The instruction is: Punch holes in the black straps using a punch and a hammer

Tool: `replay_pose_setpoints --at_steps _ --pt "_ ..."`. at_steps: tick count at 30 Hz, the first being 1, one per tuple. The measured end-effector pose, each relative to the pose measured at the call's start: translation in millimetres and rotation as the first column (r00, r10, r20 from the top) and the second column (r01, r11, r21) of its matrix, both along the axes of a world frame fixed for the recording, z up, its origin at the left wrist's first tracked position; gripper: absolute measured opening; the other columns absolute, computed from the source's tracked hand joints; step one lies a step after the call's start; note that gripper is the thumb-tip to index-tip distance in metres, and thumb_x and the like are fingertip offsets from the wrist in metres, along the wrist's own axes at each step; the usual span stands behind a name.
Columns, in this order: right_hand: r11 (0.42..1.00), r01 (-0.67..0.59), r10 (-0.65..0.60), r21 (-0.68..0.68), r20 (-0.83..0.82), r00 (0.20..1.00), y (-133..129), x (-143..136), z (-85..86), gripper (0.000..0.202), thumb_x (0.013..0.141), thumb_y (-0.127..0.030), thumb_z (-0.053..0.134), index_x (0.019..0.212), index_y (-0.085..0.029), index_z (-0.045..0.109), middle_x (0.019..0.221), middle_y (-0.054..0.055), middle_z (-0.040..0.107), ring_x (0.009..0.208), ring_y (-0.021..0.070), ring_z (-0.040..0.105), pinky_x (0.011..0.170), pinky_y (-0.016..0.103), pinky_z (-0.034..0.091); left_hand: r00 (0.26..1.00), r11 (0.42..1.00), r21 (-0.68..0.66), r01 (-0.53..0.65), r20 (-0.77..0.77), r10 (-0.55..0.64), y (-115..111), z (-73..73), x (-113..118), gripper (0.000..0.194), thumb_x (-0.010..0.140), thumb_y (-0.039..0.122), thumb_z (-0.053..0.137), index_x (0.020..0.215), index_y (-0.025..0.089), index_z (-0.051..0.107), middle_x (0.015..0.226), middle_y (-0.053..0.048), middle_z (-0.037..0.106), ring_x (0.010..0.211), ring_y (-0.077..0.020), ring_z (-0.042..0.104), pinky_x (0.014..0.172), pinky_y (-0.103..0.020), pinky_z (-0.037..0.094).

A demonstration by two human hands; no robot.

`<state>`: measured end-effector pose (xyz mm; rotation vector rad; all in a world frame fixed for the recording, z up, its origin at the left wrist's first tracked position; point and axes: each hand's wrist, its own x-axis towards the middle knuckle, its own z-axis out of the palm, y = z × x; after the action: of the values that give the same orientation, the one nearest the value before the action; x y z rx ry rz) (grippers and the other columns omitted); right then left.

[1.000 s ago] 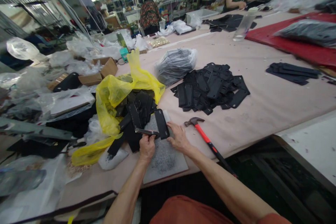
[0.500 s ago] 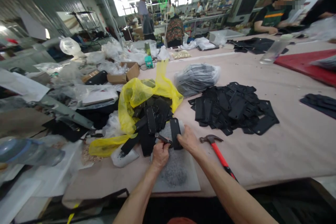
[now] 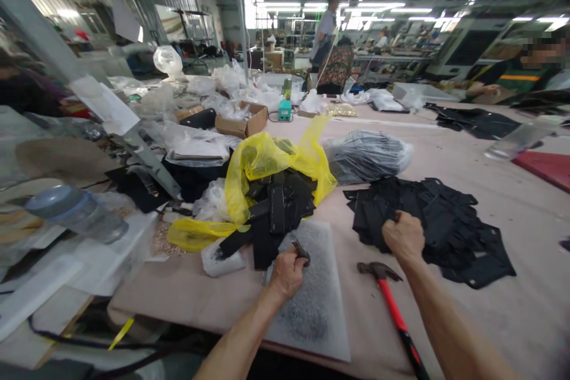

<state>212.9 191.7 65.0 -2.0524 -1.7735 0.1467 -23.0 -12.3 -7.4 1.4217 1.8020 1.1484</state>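
My left hand (image 3: pixel 287 273) is closed around a short dark metal tool (image 3: pixel 301 252), whose exact kind I cannot make out. It is held above a white, speckled board (image 3: pixel 327 291). My right hand (image 3: pixel 404 236) has curled fingers and is at the left part of a heap of flat black pieces (image 3: pixel 449 214). A small dark bit shows at its fingertips, but what it holds is hidden. Between the board and my right forearm lies a claw hammer (image 3: pixel 392 300) with a red and black handle. More black strips (image 3: pixel 276 208) spill from a yellow plastic bag (image 3: pixel 262 154).
Behind the heap sits a clear bag of dark pieces (image 3: pixel 367 154). A cardboard box (image 3: pixel 243 122) and a teal device (image 3: pixel 284 110) stand farther back. At left are a large water bottle (image 3: pixel 78 211) and a slanted metal post (image 3: pixel 146 160). A co-worker (image 3: pixel 516 77) is at far right.
My right hand has moved right from the board to the black heap. The black piece it held there is no longer on the board. My left hand still grips the tool. The view has turned left.
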Motion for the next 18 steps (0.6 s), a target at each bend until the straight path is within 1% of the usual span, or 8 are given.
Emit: replay_pose_setpoints --at_steps 1,3,7,9,11,13,15,18 --pt "0.999 0.008 -0.007 0.049 -0.021 1.0 6.4 -5.8 6.5 0.044 0.082 -0.02 0.047 0.121 -0.007 0.06 0.114 0.022 0.063 0.109 0.0317 0.059 0.088 0.04 0.046 1.0 1.0 0.001 -0.001 -0.002 0.001 0.0 0.6 0.0 0.02 0.085 0.013 0.053 0.096 0.02 0.069 0.098 -0.004 0.073 0.095 -0.0169 0.067 0.088 -0.026 0.049" --pt "0.992 -0.124 0.127 0.032 -0.119 0.985 7.6 -35.0 15.1 0.037 0.083 -0.025 0.05 0.113 -0.01 0.065 0.106 0.017 0.067 0.101 0.0273 0.063 0.085 0.036 0.047 1.0 1.0 0.001 -0.005 -0.007 0.005 -0.3 1.3 -0.1 0.019 0.085 0.014 0.053 0.097 0.02 0.068 0.096 -0.004 0.073 0.094 -0.0175 0.068 0.086 -0.026 0.049" --pt "0.83 -0.548 0.517 -0.102 -0.228 0.825 -25.7 -136.6 16.3 0.03 0.083 -0.032 0.055 0.105 -0.016 0.067 0.095 0.008 0.069 0.086 0.0203 0.063 0.078 0.03 0.046 1.0 1.0 -0.006 -0.004 -0.018 0.004 -1.3 -0.5 0.1 0.018 0.085 0.013 0.053 0.095 0.02 0.066 0.094 -0.004 0.072 0.092 -0.0187 0.067 0.084 -0.028 0.05" --pt "0.667 -0.743 0.737 -0.051 -0.097 0.669 -42.5 -183.5 14.2 0.038 0.08 -0.023 0.057 0.118 -0.019 0.062 0.11 0.009 0.066 0.098 0.0214 0.059 0.083 0.032 0.044 1.0 1.0 -0.015 -0.007 -0.024 0.007 -1.5 -2.3 0.2 0.018 0.085 0.014 0.053 0.095 0.02 0.066 0.094 -0.004 0.072 0.093 -0.0195 0.067 0.084 -0.029 0.05" --pt "0.386 -0.92 0.92 -0.07 0.1 0.378 -49.2 -216.1 13.3 0.055 0.073 -0.014 0.06 0.127 -0.023 0.057 0.128 0.01 0.058 0.112 0.0253 0.051 0.092 0.038 0.039 0.999 1.0 -0.015 -0.01 -0.036 0.009 -1.4 -3.8 0.2 0.017 0.084 0.014 0.054 0.095 0.021 0.065 0.095 -0.005 0.072 0.093 -0.0204 0.067 0.084 -0.03 0.05" --pt "0.135 -0.975 0.966 -0.173 0.241 0.091 -45.9 -234.7 13.9 0.058 0.069 -0.011 0.061 0.126 -0.025 0.058 0.135 0.009 0.053 0.119 0.0294 0.045 0.099 0.046 0.033 0.999 1.0 -0.004 -0.009 -0.046 0.008 -1.0 -5.0 0.0 0.018 0.084 0.014 0.054 0.095 0.022 0.066 0.096 -0.004 0.072 0.094 -0.0212 0.067 0.085 -0.031 0.05" --pt "0.012 -0.964 0.948 -0.267 0.308 -0.074 -37.5 -244.2 15.4 0.048 0.07 -0.013 0.061 0.116 -0.025 0.064 0.13 0.009 0.057 0.117 0.0313 0.044 0.103 0.054 0.026 0.999 1.0 0.001 -0.006 -0.043 0.006 -0.6 -5.8 -0.2 0.018 0.084 0.014 0.054 0.095 0.022 0.066 0.096 -0.004 0.072 0.094 -0.0213 0.067 0.085 -0.032 0.051" --pt "-0.039 -0.948 0.913 -0.316 0.374 -0.162 -27.5 -249.4 18.1 0.033 0.071 -0.015 0.062 0.102 -0.024 0.068 0.116 0.009 0.062 0.11 0.0303 0.046 0.107 0.059 0.017 1.0 1.0 -0.006 -0.003 -0.029 0.003 -0.2 -6.7 -0.3 0.017 0.083 0.014 0.055 0.094 0.022 0.066 0.094 -0.004 0.072 0.093 -0.0213 0.067 0.084 -0.031 0.051"
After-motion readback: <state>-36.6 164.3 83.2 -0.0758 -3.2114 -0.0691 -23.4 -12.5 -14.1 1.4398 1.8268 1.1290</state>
